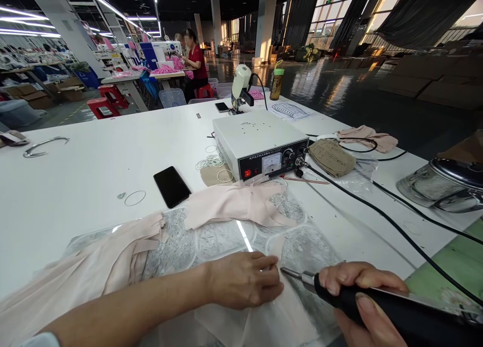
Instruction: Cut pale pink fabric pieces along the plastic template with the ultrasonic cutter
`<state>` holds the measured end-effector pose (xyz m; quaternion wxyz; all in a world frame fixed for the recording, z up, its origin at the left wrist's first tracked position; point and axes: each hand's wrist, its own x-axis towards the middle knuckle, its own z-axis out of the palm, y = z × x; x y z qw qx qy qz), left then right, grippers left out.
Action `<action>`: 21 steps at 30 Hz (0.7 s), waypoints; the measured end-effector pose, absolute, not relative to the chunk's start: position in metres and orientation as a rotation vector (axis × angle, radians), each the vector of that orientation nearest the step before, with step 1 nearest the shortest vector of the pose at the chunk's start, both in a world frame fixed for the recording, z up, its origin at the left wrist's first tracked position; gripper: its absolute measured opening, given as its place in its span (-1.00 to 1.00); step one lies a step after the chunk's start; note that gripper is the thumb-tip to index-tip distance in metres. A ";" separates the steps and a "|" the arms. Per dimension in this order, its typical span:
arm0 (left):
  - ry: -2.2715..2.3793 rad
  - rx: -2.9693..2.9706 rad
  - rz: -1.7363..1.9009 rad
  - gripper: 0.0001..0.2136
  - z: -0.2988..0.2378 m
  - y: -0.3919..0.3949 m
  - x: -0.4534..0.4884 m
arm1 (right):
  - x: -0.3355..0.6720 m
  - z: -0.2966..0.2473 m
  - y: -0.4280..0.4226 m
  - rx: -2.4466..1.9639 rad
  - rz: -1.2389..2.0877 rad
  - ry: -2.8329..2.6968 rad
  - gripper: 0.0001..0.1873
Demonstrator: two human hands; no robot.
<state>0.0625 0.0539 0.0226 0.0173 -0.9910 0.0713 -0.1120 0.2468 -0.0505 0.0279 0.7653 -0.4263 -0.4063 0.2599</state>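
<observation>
Pale fabric [236,206] lies across a white table [94,158]; tall windows [332,8] stand beyond

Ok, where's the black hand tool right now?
The hand tool is at lower right in the head view, gripped in the right hand, its metal tip close beside the left hand.

Reads pale pink across the cloth pieces [236,206]; black along the grip of the handheld tool [426,319], silver-grey toward its tip; grey mottling with pale curved lines on the mat [169,249]; off-white over the control box [260,130], black on its front panel [298,157], red at the switch [247,173]; white for the tabletop [94,165]; khaki on the patches [332,158]; black curved stripes on the white sheet [290,110].
</observation>
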 end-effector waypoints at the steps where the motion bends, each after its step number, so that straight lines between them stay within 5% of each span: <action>1: 0.223 -3.078 -0.347 -0.82 0.022 0.054 0.062 | 0.247 0.028 -0.050 -0.925 0.568 -0.876 -0.88; 15: 0.065 -3.210 -0.377 -0.79 0.022 0.048 0.048 | 0.256 0.020 -0.051 -0.905 0.536 -0.585 -0.92; 21: -0.661 -3.363 -0.465 -0.85 0.033 0.012 0.022 | 0.267 0.014 -0.055 -0.881 0.499 -0.471 -0.90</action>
